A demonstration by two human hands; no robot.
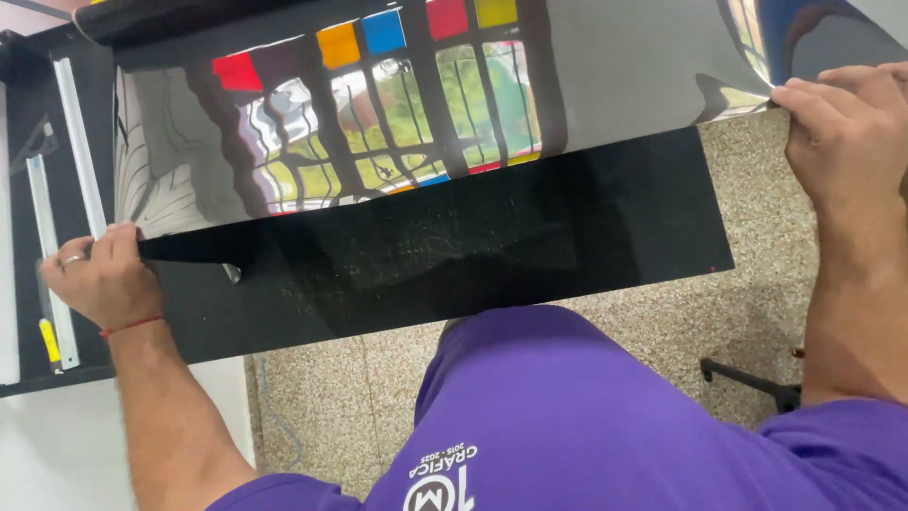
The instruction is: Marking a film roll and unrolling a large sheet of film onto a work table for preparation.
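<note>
1. Currently, a wide glossy sheet (605, 85) is held stretched between both hands above a speckled floor (738, 284). Its shiny upper face mirrors a window grid with coloured panes; its lower edge folds over into a matt black strip (454, 255) that hangs toward the person.
2. Left hand (99, 274): closed on the left end of the black strip at the fold, fingers curled over the edge. A ring on one finger, a red cord at the wrist.
3. Right hand (846, 128): pinching the right corner of the sheet, fingertips on the edge, knuckles up.
4. A small metal piece (232, 273) shows just right of the left hand, against the strip; cannot tell what it is or whether the hand holds it.
5. Surroundings: a black table (24, 189) on the left, carrying white rulers (80, 142) and a yellow-tipped tool (47, 341). The sheet covers part of the table.
6. The person's purple shirt (567, 416) fills the lower middle, hiding the floor below the strip. A black chair foot (752, 378) shows at lower right.
</note>
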